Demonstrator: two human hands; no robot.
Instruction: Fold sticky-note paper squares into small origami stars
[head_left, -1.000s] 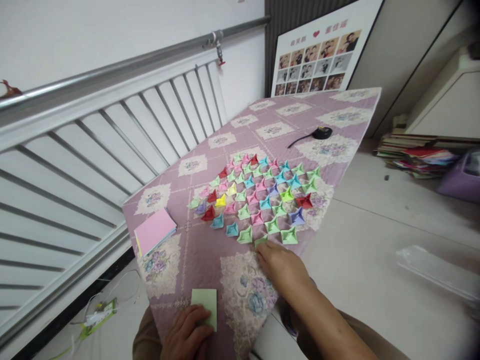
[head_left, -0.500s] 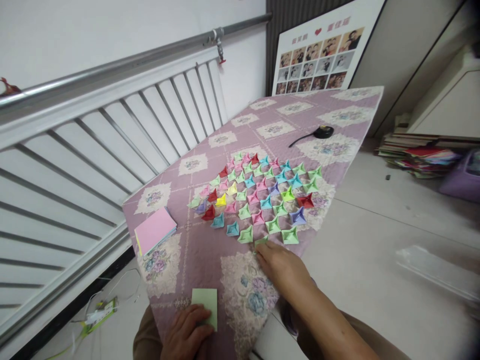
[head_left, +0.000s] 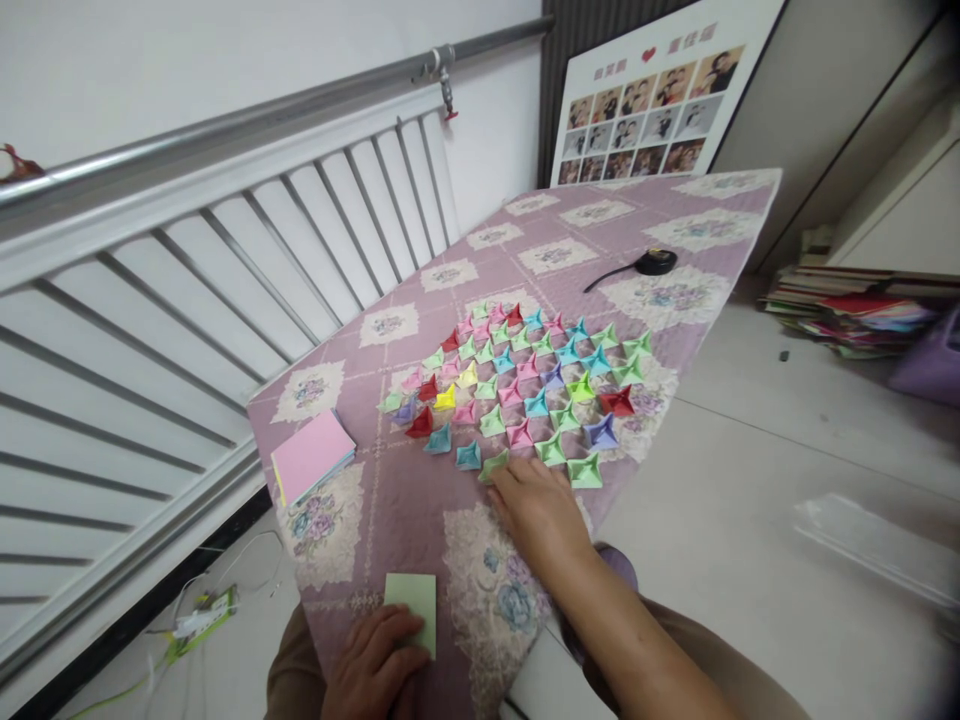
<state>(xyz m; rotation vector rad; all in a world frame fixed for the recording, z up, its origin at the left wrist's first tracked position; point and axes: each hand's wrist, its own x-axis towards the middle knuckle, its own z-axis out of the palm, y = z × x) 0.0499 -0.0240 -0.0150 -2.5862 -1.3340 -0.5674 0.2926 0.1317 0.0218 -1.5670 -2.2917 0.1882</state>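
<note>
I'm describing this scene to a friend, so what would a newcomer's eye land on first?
Probably the bright folded paper pieces, spread across the middle of the purple tablecloth, with the right hand at their near edge. Next might come the pink-topped paper stack near the table's left edge and the photo board beyond its far end.

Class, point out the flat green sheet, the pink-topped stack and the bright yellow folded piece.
Green sheet (head_left: pixel 421 598), head view: uncovered upper part.
Pink-topped stack (head_left: pixel 313 455), head view: top sheet's middle.
Yellow folded piece (head_left: pixel 445 399), head view: its middle.
</note>
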